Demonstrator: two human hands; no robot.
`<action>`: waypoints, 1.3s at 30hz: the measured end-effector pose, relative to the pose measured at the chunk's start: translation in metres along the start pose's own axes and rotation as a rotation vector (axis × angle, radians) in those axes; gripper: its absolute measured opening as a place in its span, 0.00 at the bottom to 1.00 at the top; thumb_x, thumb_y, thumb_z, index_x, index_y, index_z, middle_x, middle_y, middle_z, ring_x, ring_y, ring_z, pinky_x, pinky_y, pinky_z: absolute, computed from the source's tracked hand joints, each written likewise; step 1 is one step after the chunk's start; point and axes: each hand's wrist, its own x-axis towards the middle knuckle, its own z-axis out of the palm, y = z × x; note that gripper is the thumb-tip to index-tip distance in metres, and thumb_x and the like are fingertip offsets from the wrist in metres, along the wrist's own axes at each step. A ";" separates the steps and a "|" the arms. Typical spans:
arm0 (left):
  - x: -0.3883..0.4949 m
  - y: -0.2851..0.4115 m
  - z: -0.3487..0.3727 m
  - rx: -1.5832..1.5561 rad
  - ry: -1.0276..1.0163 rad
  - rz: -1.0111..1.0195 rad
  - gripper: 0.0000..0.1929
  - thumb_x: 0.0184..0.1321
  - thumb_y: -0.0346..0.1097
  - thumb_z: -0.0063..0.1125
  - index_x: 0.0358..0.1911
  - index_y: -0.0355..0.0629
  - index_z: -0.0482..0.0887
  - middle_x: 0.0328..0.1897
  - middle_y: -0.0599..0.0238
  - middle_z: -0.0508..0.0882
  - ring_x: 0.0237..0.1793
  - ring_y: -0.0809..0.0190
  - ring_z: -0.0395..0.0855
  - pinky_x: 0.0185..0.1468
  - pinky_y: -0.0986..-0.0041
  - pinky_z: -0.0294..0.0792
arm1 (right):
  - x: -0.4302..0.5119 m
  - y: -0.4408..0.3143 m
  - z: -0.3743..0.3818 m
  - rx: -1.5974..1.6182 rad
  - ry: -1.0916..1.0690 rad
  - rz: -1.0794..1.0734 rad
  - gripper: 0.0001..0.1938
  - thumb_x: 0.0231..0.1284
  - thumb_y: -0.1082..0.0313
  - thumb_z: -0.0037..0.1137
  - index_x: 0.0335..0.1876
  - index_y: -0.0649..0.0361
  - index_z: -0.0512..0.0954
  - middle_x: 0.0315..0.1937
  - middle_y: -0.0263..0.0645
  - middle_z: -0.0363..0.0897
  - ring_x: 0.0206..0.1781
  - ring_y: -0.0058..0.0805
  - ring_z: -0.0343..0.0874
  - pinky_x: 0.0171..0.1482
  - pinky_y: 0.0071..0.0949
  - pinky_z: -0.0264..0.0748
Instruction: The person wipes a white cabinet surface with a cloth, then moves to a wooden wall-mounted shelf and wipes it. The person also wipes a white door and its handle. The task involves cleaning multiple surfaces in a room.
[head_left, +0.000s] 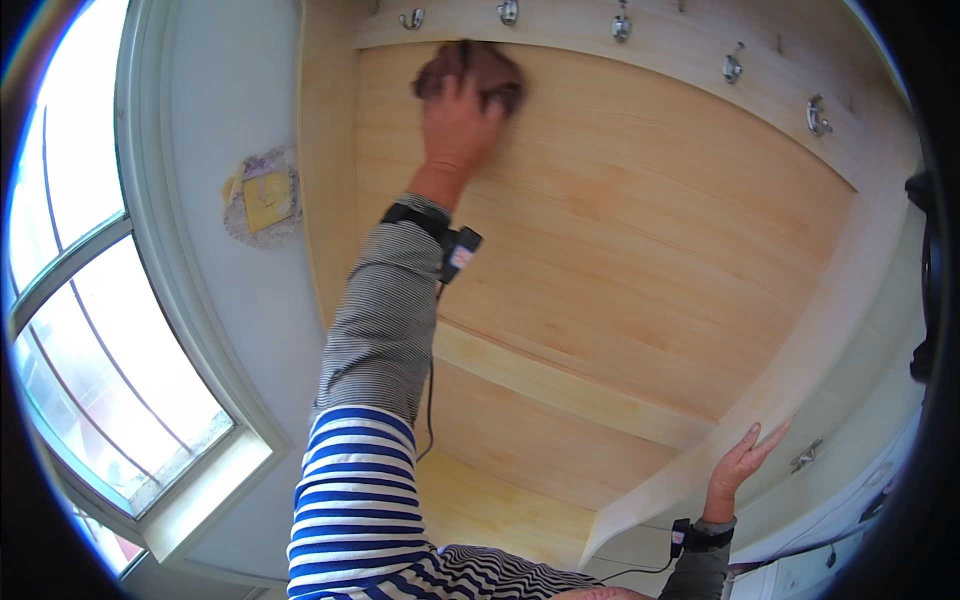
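Observation:
My left hand (461, 124) is stretched far up and presses a dark brown cloth (480, 67) against the light wooden back panel (600, 217). The cloth is bunched under my fingers, just below the rail with hooks, and motion blurs both. At lower right, my right hand (742, 465) is raised with thumb and fingers apart, holding nothing. It lies at the pale upright side board (667, 480); whether it leans on the board I cannot tell. Each wrist bears a black strap with a small cabled device.
Several metal coat hooks (621, 28) line the rail above the panel. A wooden crosspiece (570, 382) spans lower down. At left are a barred window (82, 315) and a wall patch with a yellow square plate (268, 202). A metal fitting (807, 454) sits beyond the side board.

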 end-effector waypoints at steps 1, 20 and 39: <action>0.005 -0.032 0.002 -0.010 -0.087 -0.073 0.20 0.62 0.43 0.55 0.54 0.40 0.79 0.57 0.46 0.77 0.54 0.39 0.77 0.59 0.52 0.70 | 0.000 -0.006 -0.003 -0.039 -0.053 -0.029 0.30 0.77 0.70 0.42 0.79 0.70 0.48 0.79 0.58 0.48 0.80 0.46 0.51 0.78 0.38 0.49; 0.004 0.160 0.010 -0.281 -0.031 0.067 0.19 0.65 0.42 0.50 0.52 0.39 0.85 0.74 0.48 0.68 0.59 0.37 0.71 0.66 0.53 0.60 | 0.087 0.019 -0.090 -0.252 -0.040 -0.079 0.30 0.75 0.72 0.45 0.78 0.69 0.50 0.76 0.58 0.55 0.77 0.46 0.58 0.76 0.37 0.55; -0.043 0.570 -0.080 -0.780 -0.180 0.550 0.18 0.56 0.48 0.64 0.47 0.50 0.84 0.39 0.61 0.85 0.52 0.45 0.76 0.66 0.45 0.59 | 0.065 0.045 -0.164 -0.163 -0.048 -0.219 0.28 0.75 0.73 0.44 0.76 0.73 0.53 0.75 0.62 0.57 0.76 0.50 0.59 0.75 0.39 0.56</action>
